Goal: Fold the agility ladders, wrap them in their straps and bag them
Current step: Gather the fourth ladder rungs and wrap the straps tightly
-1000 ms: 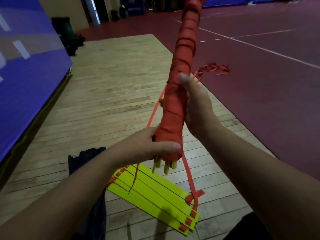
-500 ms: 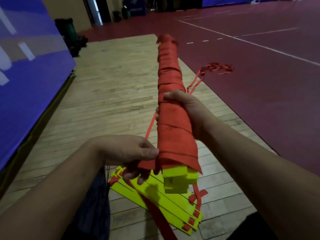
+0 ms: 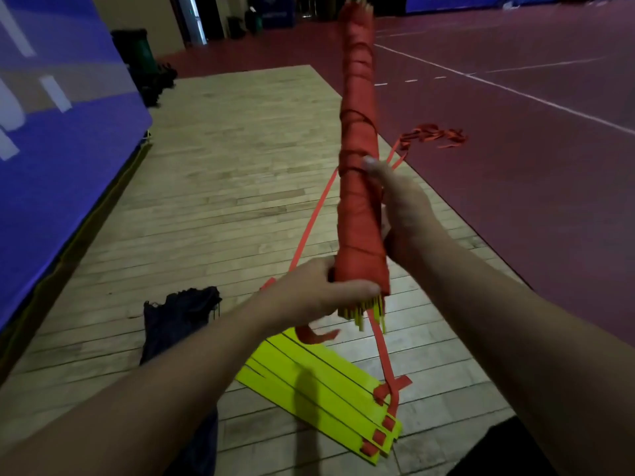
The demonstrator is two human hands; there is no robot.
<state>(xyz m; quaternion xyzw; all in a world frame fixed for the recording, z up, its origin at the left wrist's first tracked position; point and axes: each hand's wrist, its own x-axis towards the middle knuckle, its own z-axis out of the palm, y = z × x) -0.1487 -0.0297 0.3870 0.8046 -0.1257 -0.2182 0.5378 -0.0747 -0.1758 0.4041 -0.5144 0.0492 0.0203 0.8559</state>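
Ladder bundle (image 3: 357, 201), wound in red strap (image 3: 354, 156), stands nearly upright in 2 hands. Left hand (image 3: 309, 297) fingers curl round its bottom end; right hand (image 3: 405, 214) fingers grip its middle. Below the bundle, a 2nd ladder (image 3: 319, 383) lies folded on the floor (image 3: 240, 201). Left of the bundle lies a dark bag (image 3: 178, 317).

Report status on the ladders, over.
Left hand grips wrapped ladder low, right hand mid. Second ladder flat on floor, unwrapped. Bag beside it. Loose strap dangles.
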